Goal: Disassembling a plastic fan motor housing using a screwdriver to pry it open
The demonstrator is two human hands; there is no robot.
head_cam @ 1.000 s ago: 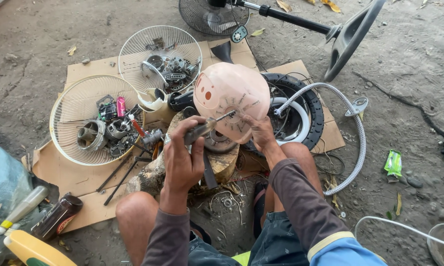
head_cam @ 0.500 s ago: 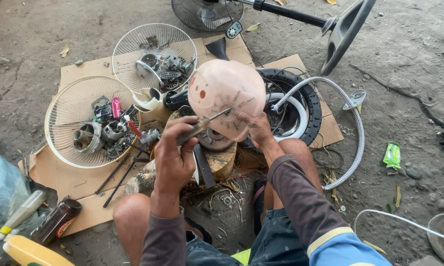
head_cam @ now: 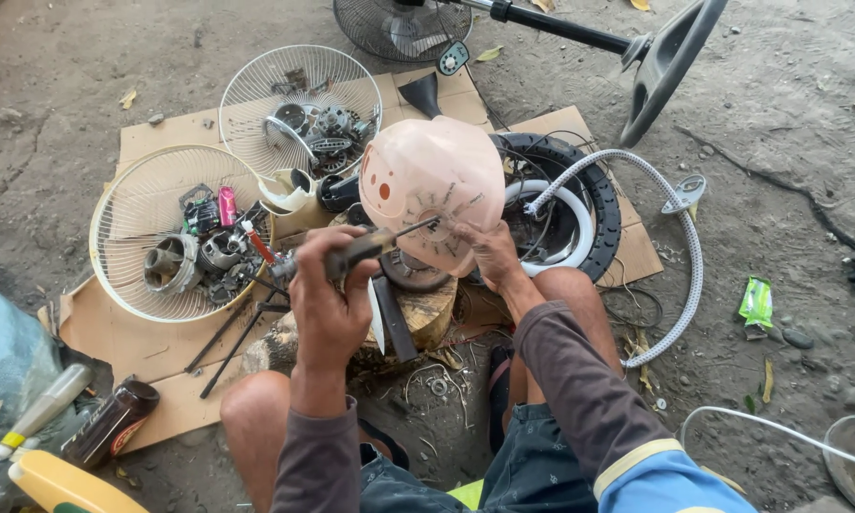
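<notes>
Dirt floor, cardboard [head_cam: 152, 328] underfoot, wood block. Left hand [head_cam: 328, 299] clenches a screwdriver [head_cam: 370, 245]; right hand [head_cam: 489, 252] grasps the pink shell [head_cam: 432, 190].

Matt pink plastic cover [head_cam: 434, 195], metal wire guard [head_cam: 157, 214].

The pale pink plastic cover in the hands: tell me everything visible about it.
The cover is a domed, translucent pale pink plastic shell, scuffed and dusty, with a round orange spot, short slots and a central hole. It is held tilted above a wood stump. The right hand has a grip on its lower edge, and the left hand holds a screwdriver whose tip meets its middle.
</notes>
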